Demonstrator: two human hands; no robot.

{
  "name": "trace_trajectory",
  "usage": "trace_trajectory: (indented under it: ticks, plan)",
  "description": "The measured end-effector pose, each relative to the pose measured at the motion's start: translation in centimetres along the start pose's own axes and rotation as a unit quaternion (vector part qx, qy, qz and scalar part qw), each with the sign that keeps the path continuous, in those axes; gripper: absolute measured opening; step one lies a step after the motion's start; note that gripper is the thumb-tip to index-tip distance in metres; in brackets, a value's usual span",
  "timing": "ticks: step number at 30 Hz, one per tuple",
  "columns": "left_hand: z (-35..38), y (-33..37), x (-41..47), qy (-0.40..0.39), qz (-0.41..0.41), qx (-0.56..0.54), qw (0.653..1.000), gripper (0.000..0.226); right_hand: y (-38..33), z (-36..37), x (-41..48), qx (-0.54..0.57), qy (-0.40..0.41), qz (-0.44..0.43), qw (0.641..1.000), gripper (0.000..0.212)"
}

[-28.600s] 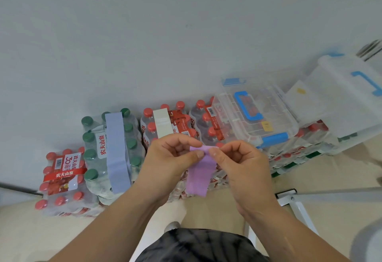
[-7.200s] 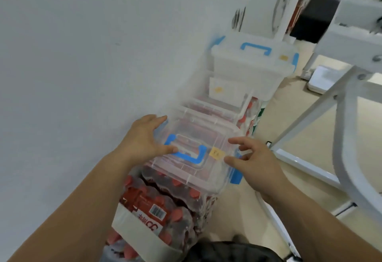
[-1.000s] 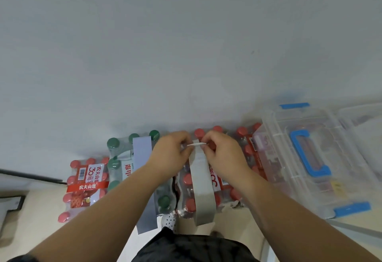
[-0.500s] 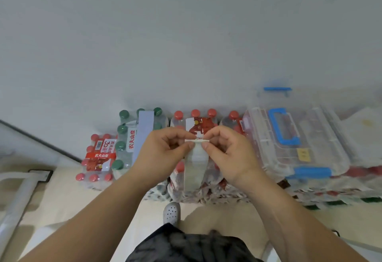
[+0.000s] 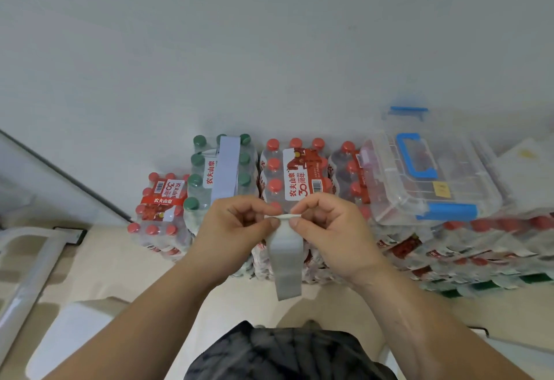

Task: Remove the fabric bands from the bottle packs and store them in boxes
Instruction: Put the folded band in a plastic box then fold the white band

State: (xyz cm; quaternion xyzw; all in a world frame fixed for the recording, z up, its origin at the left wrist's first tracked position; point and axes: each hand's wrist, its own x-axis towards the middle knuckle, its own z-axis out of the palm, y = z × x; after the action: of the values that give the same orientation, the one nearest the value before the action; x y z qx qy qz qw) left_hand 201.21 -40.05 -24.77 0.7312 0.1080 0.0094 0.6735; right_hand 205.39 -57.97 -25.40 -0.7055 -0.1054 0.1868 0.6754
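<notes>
Nearest, at 6 o'clock: my dark patterned shorts (image 5: 287, 355), floor (image 5: 120, 262) either side.

Both forearms run up to centre. My left hand (image 5: 236, 230) and right hand (image 5: 329, 227) meet there, thumb and forefinger of each pinched on the top edge of a pale grey fabric band (image 5: 286, 259). The band hangs straight down from the pinch, free lower end toward 6 o'clock, clear of the packs.

Just beyond the hands, at 12 o'clock: red-capped bottle pack (image 5: 295, 176), top bare. At 11 o'clock, touching it: green-capped pack (image 5: 221, 170) with a light blue band (image 5: 226, 170) wrapped over its top. At 10 o'clock: a lower red-capped pack (image 5: 160, 209), beside the green one.

At 2 o'clock: clear storage box (image 5: 425, 176) with blue handle and latches, lid on, sitting on stacked packs (image 5: 479, 245). Contents cannot be made out.

Farthest: plain pale wall (image 5: 269, 35) behind the whole row.
</notes>
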Motion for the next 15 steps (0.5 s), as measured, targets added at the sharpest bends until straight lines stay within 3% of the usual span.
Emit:
trace_trajectory:
  ticks: [8, 15]
  plan:
    - [-4.1, -1.4, -2.1, -0.028, -0.027, -0.030, 0.999, 0.018, 0.8, 4.9, -1.9, 0.031, 0.035, 0.014, 0.999, 0.009]
    - [-6.9, -2.2, -3.2, -0.051, -0.005, -0.037, 0.998, 0.017, 0.8, 8.1, -3.1, 0.048, 0.036, 0.022, 0.998, 0.006]
